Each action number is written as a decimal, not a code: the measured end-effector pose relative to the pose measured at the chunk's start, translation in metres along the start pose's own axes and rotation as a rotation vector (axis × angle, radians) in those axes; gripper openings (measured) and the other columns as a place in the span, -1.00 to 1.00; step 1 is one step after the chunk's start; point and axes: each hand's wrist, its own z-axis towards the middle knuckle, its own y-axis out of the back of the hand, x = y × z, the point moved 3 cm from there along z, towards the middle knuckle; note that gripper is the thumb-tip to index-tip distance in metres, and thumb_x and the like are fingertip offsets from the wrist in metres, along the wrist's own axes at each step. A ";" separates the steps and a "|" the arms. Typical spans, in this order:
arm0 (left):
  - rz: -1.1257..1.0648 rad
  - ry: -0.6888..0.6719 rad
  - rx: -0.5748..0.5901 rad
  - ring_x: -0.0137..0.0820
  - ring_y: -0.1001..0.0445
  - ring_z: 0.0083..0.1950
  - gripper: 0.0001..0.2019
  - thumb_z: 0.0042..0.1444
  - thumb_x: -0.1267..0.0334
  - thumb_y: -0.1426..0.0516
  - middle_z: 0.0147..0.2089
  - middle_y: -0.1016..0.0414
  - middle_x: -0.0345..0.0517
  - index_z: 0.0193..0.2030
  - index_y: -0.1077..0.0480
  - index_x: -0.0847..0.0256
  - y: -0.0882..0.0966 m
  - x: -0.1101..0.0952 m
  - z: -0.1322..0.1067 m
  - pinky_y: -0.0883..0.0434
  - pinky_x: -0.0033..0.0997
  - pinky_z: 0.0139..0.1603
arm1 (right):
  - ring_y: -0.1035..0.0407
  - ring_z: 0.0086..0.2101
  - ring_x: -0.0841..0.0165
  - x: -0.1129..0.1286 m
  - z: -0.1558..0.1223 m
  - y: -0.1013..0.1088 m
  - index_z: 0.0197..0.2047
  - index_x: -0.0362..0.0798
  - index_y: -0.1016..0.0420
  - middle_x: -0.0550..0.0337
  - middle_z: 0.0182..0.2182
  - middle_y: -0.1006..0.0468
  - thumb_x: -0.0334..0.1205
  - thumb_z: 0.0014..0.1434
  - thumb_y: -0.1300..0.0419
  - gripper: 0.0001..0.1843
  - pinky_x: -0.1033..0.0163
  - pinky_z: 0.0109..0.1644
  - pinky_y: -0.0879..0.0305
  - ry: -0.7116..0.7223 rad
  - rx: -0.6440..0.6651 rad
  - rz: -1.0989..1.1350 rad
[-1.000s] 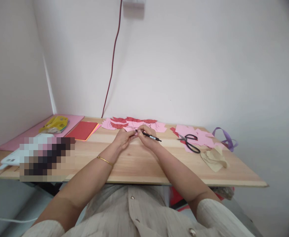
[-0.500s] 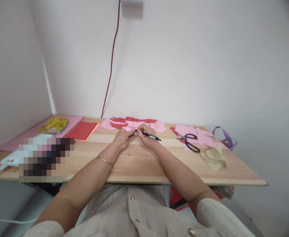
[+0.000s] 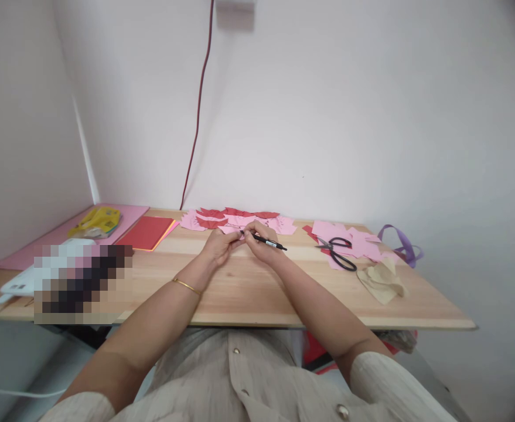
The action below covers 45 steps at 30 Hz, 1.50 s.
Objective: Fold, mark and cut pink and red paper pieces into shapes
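Closed round a black pen (image 3: 269,241), my right hand (image 3: 261,237) holds its tip against a small pink paper piece (image 3: 235,230). My left hand (image 3: 220,246) pinches that paper from the left side, fingers pressed together; part of the piece is hidden behind both hands. Just beyond the hands lies a row of cut paper shapes, among them a red paper cutout (image 3: 212,223) and a pink paper cutout (image 3: 282,224) with dark pen strokes on it.
Black-handled scissors (image 3: 340,255) rest beside pink paper scraps (image 3: 358,237) at right, with crumpled tan paper (image 3: 382,282) and a purple ribbon (image 3: 401,243) close by. At left are red paper sheets (image 3: 147,232), a yellow packet (image 3: 101,221) and a white cabled device (image 3: 20,284).
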 end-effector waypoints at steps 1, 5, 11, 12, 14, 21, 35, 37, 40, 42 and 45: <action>-0.003 0.001 -0.009 -0.33 -0.53 -0.26 -0.80 -0.28 0.43 -0.35 -0.44 -0.54 -0.08 -0.49 -0.44 0.36 0.000 0.000 0.000 -0.47 -0.16 0.02 | -0.37 -0.38 0.34 0.000 0.000 0.000 -0.38 -0.01 -0.38 0.21 -0.44 -0.51 -0.18 0.14 -0.04 -0.85 0.24 -0.28 -0.30 -0.007 -0.004 0.005; -0.017 0.020 -0.028 -0.38 -0.52 -0.29 -0.79 -0.29 0.46 -0.35 -0.44 -0.52 -0.12 -0.46 -0.45 0.35 0.000 -0.002 -0.001 -0.49 -0.18 0.00 | -0.37 -0.40 0.35 0.001 0.000 0.003 -0.38 -0.01 -0.37 0.22 -0.43 -0.51 -0.20 0.14 -0.05 -0.87 0.22 -0.26 -0.31 -0.050 -0.046 0.051; -0.030 0.021 -0.030 -0.37 -0.52 -0.28 -0.80 -0.26 0.48 -0.34 -0.41 -0.53 -0.08 -0.43 -0.45 0.37 0.001 -0.002 0.001 -0.51 -0.20 -0.02 | -0.35 -0.42 0.37 0.001 -0.002 0.005 -0.36 -0.04 -0.38 0.20 -0.42 -0.50 -0.21 0.14 -0.05 -0.86 0.23 -0.25 -0.32 -0.061 -0.074 0.081; -0.031 0.020 -0.029 -0.37 -0.52 -0.28 -0.80 -0.26 0.48 -0.34 -0.41 -0.53 -0.08 -0.44 -0.45 0.37 0.001 -0.002 0.001 -0.51 -0.20 -0.02 | -0.35 -0.42 0.37 0.001 -0.002 0.005 -0.36 -0.04 -0.38 0.20 -0.42 -0.50 -0.20 0.15 -0.04 -0.86 0.22 -0.25 -0.32 -0.056 -0.072 0.078; -0.030 0.020 -0.031 -0.38 -0.52 -0.29 -0.81 -0.26 0.48 -0.33 -0.42 -0.52 -0.09 -0.45 -0.44 0.36 0.000 -0.003 0.000 -0.51 -0.21 -0.02 | -0.36 -0.40 0.36 0.001 -0.001 0.005 -0.37 -0.03 -0.38 0.20 -0.42 -0.50 -0.20 0.15 -0.04 -0.86 0.22 -0.24 -0.32 -0.045 -0.070 0.066; -0.014 0.009 -0.035 -0.38 -0.52 -0.28 -0.80 -0.28 0.46 -0.34 -0.45 -0.51 -0.11 -0.49 -0.42 0.35 -0.002 -0.004 -0.001 -0.49 -0.21 0.00 | -0.38 -0.37 0.32 0.000 0.000 0.004 -0.38 -0.01 -0.37 0.19 -0.42 -0.51 -0.20 0.14 -0.04 -0.86 0.19 -0.22 -0.34 -0.029 -0.036 0.034; -0.009 0.003 -0.013 -0.36 -0.51 -0.25 -0.76 -0.32 0.44 -0.35 -0.40 -0.53 -0.09 -0.45 -0.42 0.34 -0.003 -0.005 -0.002 -0.46 -0.21 -0.01 | -0.38 -0.37 0.33 0.000 0.000 0.002 -0.37 0.00 -0.36 0.21 -0.42 -0.51 -0.19 0.14 -0.04 -0.87 0.19 -0.22 -0.33 -0.032 -0.009 0.014; -0.012 0.006 -0.016 -0.36 -0.51 -0.26 -0.76 -0.32 0.44 -0.35 -0.41 -0.52 -0.09 -0.46 -0.42 0.35 -0.003 -0.005 -0.002 -0.46 -0.20 -0.01 | -0.38 -0.37 0.33 0.000 0.001 0.002 -0.37 0.00 -0.36 0.21 -0.41 -0.51 -0.19 0.14 -0.04 -0.88 0.19 -0.22 -0.33 -0.021 -0.008 0.010; -0.008 0.005 -0.015 -0.36 -0.51 -0.26 -0.77 -0.31 0.43 -0.35 -0.41 -0.53 -0.09 -0.47 -0.42 0.35 -0.003 -0.005 -0.002 -0.47 -0.21 -0.02 | -0.39 -0.37 0.32 0.000 0.001 0.002 -0.38 0.02 -0.35 0.21 -0.42 -0.51 -0.21 0.14 -0.04 -0.89 0.19 -0.23 -0.33 -0.025 -0.013 0.011; -0.003 0.001 -0.014 -0.36 -0.51 -0.26 -0.79 -0.31 0.44 -0.35 -0.43 -0.52 -0.11 -0.48 -0.43 0.35 -0.002 -0.005 -0.002 -0.47 -0.21 -0.02 | -0.38 -0.38 0.32 0.001 0.001 0.003 -0.38 0.02 -0.34 0.21 -0.43 -0.51 -0.21 0.14 -0.04 -0.89 0.18 -0.25 -0.33 -0.038 -0.018 0.016; -0.001 0.001 -0.013 -0.36 -0.51 -0.28 -0.79 -0.31 0.44 -0.35 -0.47 -0.50 -0.13 -0.48 -0.44 0.35 -0.001 -0.004 -0.001 -0.47 -0.22 -0.02 | -0.38 -0.39 0.32 0.002 0.001 0.003 -0.38 0.01 -0.34 0.20 -0.44 -0.51 -0.21 0.14 -0.04 -0.89 0.19 -0.25 -0.33 -0.039 -0.019 0.025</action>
